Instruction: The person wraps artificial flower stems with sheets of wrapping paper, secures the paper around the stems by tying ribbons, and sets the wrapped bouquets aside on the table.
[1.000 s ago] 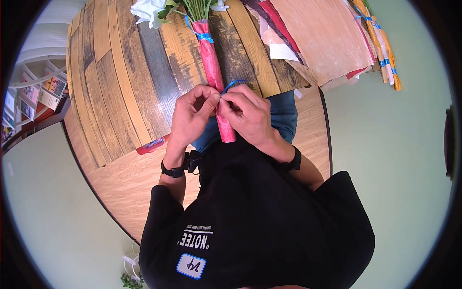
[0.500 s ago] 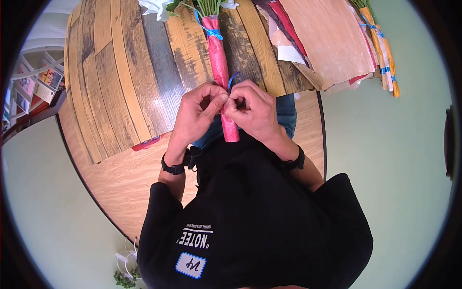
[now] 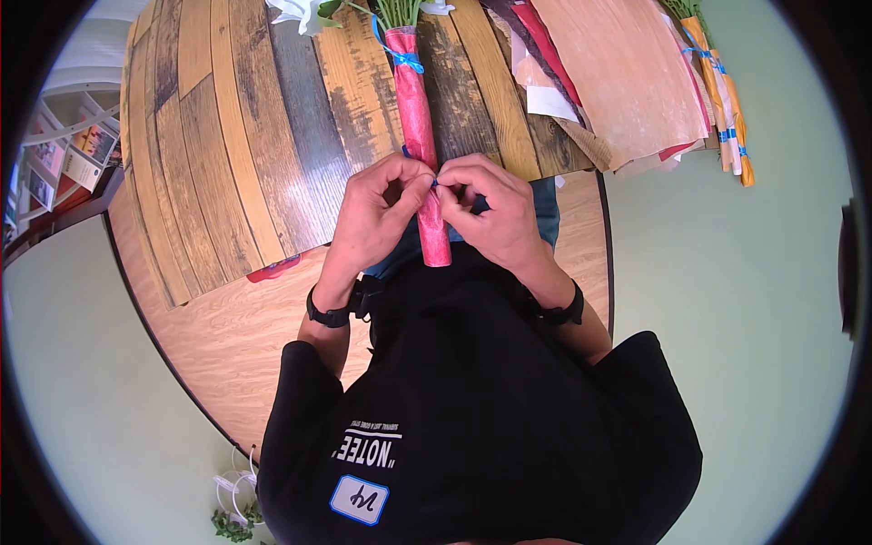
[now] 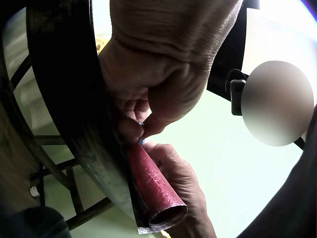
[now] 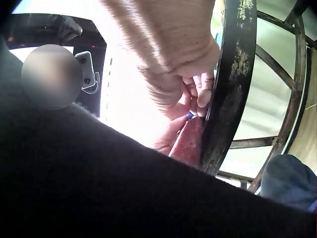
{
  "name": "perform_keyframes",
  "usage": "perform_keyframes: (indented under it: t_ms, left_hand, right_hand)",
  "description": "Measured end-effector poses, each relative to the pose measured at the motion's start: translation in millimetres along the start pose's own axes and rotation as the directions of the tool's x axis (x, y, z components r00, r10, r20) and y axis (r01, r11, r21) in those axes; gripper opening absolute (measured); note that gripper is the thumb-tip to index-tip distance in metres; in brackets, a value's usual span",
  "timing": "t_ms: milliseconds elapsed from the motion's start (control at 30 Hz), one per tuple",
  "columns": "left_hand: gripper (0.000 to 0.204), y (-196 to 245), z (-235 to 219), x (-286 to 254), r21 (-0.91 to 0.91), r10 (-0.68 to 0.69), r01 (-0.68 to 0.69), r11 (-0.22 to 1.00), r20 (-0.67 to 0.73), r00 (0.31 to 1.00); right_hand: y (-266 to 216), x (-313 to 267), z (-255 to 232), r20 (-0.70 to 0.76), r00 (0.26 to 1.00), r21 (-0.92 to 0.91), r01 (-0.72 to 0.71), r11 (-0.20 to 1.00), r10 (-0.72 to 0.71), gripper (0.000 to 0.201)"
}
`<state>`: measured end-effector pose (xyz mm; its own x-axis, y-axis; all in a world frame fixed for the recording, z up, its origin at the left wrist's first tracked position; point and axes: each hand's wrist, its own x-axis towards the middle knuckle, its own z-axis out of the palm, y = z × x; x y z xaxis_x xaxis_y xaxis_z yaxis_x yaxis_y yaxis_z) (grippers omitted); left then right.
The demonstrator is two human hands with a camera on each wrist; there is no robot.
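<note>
A bouquet's stems are wrapped in a red paper sleeve (image 3: 414, 109), which runs over the table edge toward the person's lap. Around its upper part a blue ribbon bow (image 3: 408, 62) is tied. The left hand (image 3: 374, 216) pinches a second blue ribbon (image 3: 435, 183) between thumb and forefinger, over the lower part of the sleeve. From the other side the right hand (image 3: 495, 216) pinches the same ribbon, its fingertips close to the left ones. In the left wrist view the rolled paper sleeve (image 4: 157, 181) shows its open lower end, with a bit of blue ribbon (image 4: 142, 142) at the fingertips.
A white flower (image 3: 307, 11) lies at the table's far side. Stacked sheets of wrapping paper (image 3: 627, 82) overhang the wooden table (image 3: 227, 163) at right. Beyond them are wrapped bundles (image 3: 727, 109) with blue ties. Dark table framework (image 5: 233, 74) stands close to the right hand.
The blue ribbon loop that stood up above the right hand has gone down, and a ribbon end now shows left of the sleeve. The right hand has drawn slightly right.
</note>
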<state>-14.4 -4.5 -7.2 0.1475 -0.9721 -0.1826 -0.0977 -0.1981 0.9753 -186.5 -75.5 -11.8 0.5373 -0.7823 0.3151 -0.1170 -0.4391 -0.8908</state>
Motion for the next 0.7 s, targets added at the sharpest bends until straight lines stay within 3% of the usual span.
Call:
perform_keyframes:
  t_ms: [200, 433, 700]
  left_hand:
    - [0.011, 0.2, 1.5, 0.4, -0.101, -0.073, 0.072, 0.992, -0.008, 0.997]
    - [0.012, 4.7, -0.5, 0.3, -0.092, -0.102, 0.102, 0.99, 0.009, 0.995]
    - [0.009, 0.1, 1.1, -1.4, -0.084, -0.017, 0.017, 0.996, -0.002, 1.0]
  right_hand:
    - [-5.5, -2.7, 2.7, -0.028, 1.0, -0.071, -0.008, 0.997, 0.006, 0.016]
    - [-6.9, -4.1, 6.4, -0.048, 0.998, -0.085, -0.048, 0.995, 0.044, 0.015]
    - [-5.3, -3.5, 8.2, -0.055, 0.998, -0.055, -0.027, 0.998, 0.024, 0.013]
